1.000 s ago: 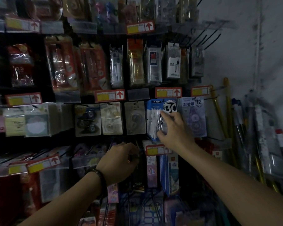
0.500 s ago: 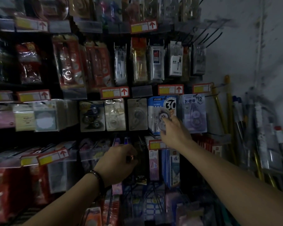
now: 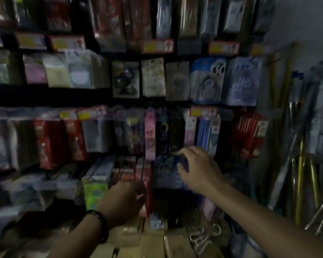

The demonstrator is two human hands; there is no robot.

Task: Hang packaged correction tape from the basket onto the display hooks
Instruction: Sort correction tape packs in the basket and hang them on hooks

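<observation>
The view is blurred by motion. The blue wire basket (image 3: pixel 164 175) hangs in front of the lower shelves. My left hand (image 3: pixel 125 202), with a dark bracelet on the wrist, is curled in a fist at the basket's left edge, gripping its handle, which the hand mostly hides. My right hand (image 3: pixel 198 168) is down at the basket's top, with fingers and thumb curled round a dark blue correction tape pack (image 3: pixel 181 161). Higher up, a blue correction tape pack marked 30 (image 3: pixel 207 81) hangs on a display hook beside a pale purple pack (image 3: pixel 244 81).
Packed stationery hangs in rows across the dark rack, with red and yellow price tags (image 3: pixel 158 46) on the hook ends. Long poles and rods (image 3: pixel 298 179) lean against the grey wall at the right. Cardboard boxes (image 3: pixel 153 239) lie below the basket.
My right hand left the hung blue 30 pack and dropped to the basket. The camera tilted downward, and my left hand stayed curled by the basket.
</observation>
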